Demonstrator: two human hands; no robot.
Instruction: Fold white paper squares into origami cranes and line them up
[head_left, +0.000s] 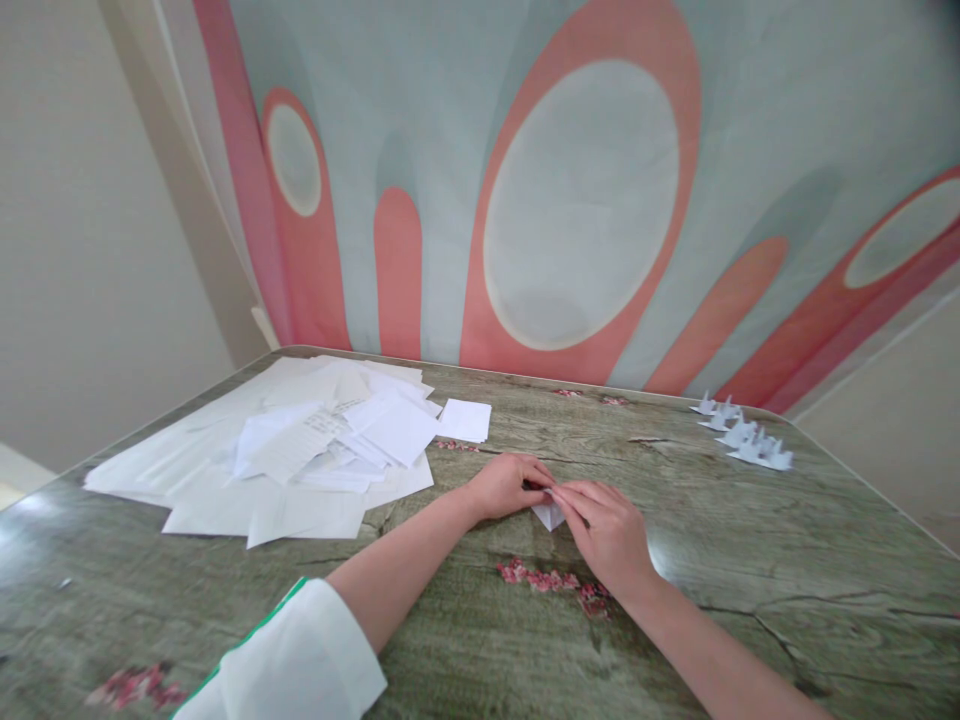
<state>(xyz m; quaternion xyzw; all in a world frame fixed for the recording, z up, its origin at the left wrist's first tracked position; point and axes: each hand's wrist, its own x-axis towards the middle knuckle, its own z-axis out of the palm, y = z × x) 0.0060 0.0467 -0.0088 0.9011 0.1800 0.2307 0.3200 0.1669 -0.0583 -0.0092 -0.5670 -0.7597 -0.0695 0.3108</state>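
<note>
A small folded piece of white paper point(550, 516) is between my two hands, just above or on the tabletop near the middle. My left hand point(512, 486) grips its far left side, fingers curled and pressed together. From the right, my right hand point(606, 522) pinches the paper's upper edge between thumb and fingers. Both hands meet at that edge, so part of the paper is hidden behind the fingers. A pointed lower corner shows below them.
A spread heap of white sheets point(300, 500) covers the table's left side, some with writing. Beside it lies a small stack of square paper point(465, 420). Several folded paper cranes point(742, 435) stand at the far right. A patterned backdrop point(442, 280) rises behind the wood-grain table point(750, 540).
</note>
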